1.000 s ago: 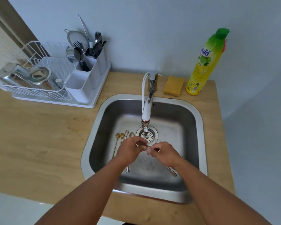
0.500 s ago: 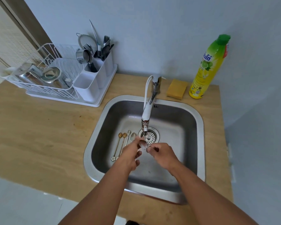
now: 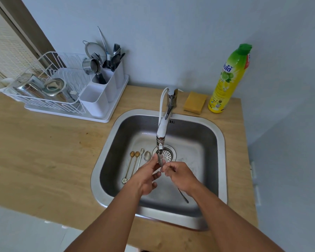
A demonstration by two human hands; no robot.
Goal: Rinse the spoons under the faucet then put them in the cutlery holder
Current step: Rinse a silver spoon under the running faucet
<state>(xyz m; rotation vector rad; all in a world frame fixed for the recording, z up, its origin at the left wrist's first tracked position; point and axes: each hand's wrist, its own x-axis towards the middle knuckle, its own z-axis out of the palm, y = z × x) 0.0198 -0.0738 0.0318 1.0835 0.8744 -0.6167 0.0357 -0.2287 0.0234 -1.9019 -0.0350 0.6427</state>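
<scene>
Steel sink [image 3: 105, 157] walled all round, bare floor right of drain. Under faucet [image 3: 161, 135]: spoon [image 3: 160, 158], bowl up at spout, handle running back toward near-right wall; right hand [image 3: 180, 176] pinched on handle, left hand [image 3: 145, 174] half-curled, fingertips on bowl. Left of drain, four spoons [image 3: 137, 162] lying parallel. Cutlery holder [image 3: 103, 91] far left of sink, crowded.

**A small home kitchen, seen at the sink**

A steel sink [image 3: 105, 160] sits in a pale wooden counter [image 3: 44, 151] against a grey-blue wall. Far left, a white dish rack [image 3: 49, 104] holds washed ware and cutlery. A sponge [image 3: 195, 102] and dish-soap bottle [image 3: 227, 80] stand far right.
</scene>
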